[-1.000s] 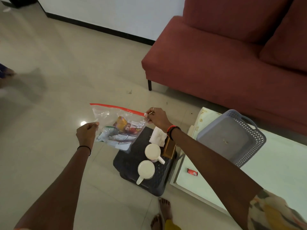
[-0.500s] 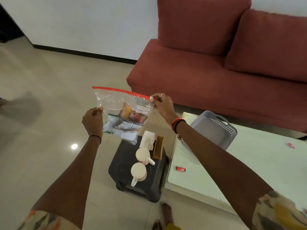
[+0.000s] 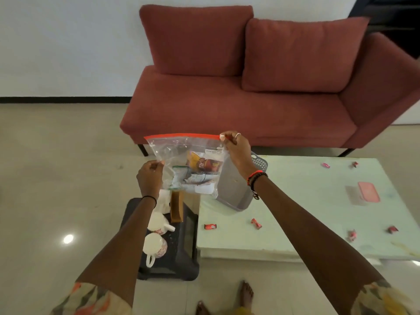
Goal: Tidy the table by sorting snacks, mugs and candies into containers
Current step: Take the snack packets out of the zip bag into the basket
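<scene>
A clear zip bag (image 3: 181, 153) with a red seal strip holds several snack packets and hangs in the air between my hands. My right hand (image 3: 236, 153) pinches the slider at the strip's right end. My left hand (image 3: 150, 178) grips the bag's left side lower down. Behind the bag a grey perforated basket (image 3: 236, 189) sits on the pale table (image 3: 295, 201). Two white mugs (image 3: 156, 244) lie on a black stool (image 3: 179, 251). Several red candies (image 3: 256, 223) are scattered over the table.
A pink-lidded container (image 3: 368, 192) sits on the table's right part. A brown holder (image 3: 176, 206) and white tissue stand on the stool. A red sofa (image 3: 238, 98) lies beyond the table. My bare feet (image 3: 246, 294) are on the tiled floor below.
The view has swung right and up, bringing the whole table and sofa into sight. The bag has moved right, over the table's left edge, still held by both hands.
</scene>
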Action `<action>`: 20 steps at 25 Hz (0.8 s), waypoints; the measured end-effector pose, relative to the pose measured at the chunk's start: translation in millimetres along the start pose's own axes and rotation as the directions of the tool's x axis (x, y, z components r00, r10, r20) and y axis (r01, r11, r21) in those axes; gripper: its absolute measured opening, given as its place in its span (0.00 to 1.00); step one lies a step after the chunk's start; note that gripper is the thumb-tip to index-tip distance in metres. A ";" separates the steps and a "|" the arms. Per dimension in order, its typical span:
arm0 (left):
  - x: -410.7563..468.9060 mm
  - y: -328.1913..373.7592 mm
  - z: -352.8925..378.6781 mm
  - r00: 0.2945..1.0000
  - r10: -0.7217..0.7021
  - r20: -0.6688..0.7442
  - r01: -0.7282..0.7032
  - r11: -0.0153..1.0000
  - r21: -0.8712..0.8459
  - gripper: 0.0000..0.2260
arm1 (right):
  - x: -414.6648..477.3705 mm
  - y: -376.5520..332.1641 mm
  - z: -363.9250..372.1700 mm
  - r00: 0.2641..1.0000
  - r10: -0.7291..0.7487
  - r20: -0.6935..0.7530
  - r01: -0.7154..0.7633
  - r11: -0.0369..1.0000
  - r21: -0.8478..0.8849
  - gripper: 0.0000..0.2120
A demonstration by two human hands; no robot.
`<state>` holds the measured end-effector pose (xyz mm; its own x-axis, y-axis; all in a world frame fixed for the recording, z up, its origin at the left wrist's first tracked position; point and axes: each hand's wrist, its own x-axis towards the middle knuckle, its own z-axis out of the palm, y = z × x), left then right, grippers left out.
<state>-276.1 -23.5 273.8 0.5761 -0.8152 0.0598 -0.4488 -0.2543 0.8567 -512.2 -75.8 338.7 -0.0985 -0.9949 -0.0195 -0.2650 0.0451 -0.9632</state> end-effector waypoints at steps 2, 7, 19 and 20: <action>-15.3 8.9 23.7 0.997 -0.019 0.074 0.020 1.000 0.000 0.12 | -1.8 7.7 -29.3 1.000 0.004 -0.009 -0.004 1.000 -0.015 0.07; -49.7 27.0 72.6 0.960 -0.125 0.250 0.114 0.992 0.058 0.18 | -7.1 26.7 -84.5 1.000 0.011 0.006 -0.011 0.999 -0.044 0.09; -104.9 115.9 166.3 0.599 0.607 0.522 -0.752 0.650 0.107 0.15 | -5.2 72.8 -158.1 0.989 0.022 0.144 0.015 0.969 -0.248 0.10; -108.9 120.5 172.7 0.589 0.588 0.555 -0.750 0.654 0.103 0.15 | -4.7 74.7 -162.9 0.988 0.018 0.156 0.026 0.961 -0.276 0.10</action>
<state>-510.9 -55.2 282.1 -0.3036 -0.9182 0.2543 -0.7957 0.3912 0.4624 -687.7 -53.1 310.6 0.0474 -0.9958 -0.0784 -0.5222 0.0422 -0.8518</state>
